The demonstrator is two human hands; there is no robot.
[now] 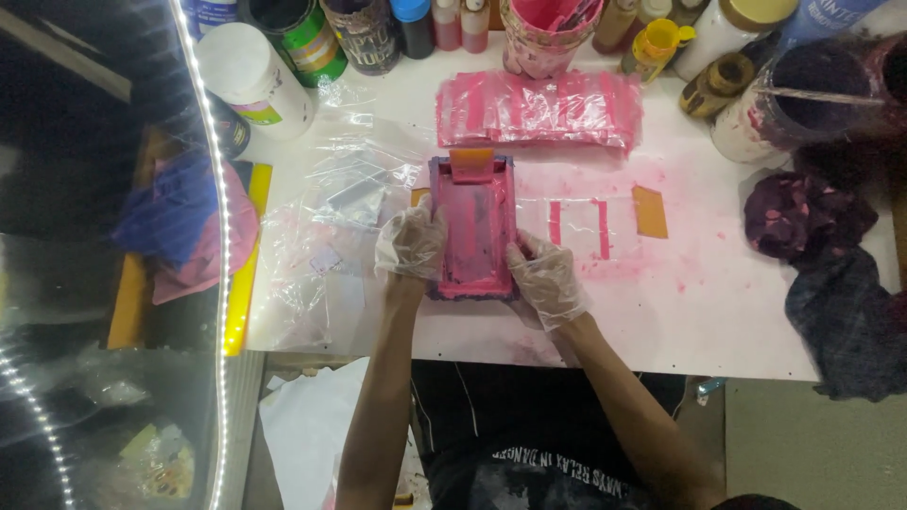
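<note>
Right now the left hand [410, 243] and the right hand [547, 280], both in thin clear gloves, grip the two long sides of a small pink frame [472, 227] lying flat on the white table [699, 312]. An orange scraper [470, 164] rests on the frame's far end. Beyond the hands lies a pile of pink-stained sheets [539, 109], then bottles and jars [416, 24]. Crinkly clear plastic [326, 217] sits left of the left hand, dark rags [822, 255] far right.
</note>
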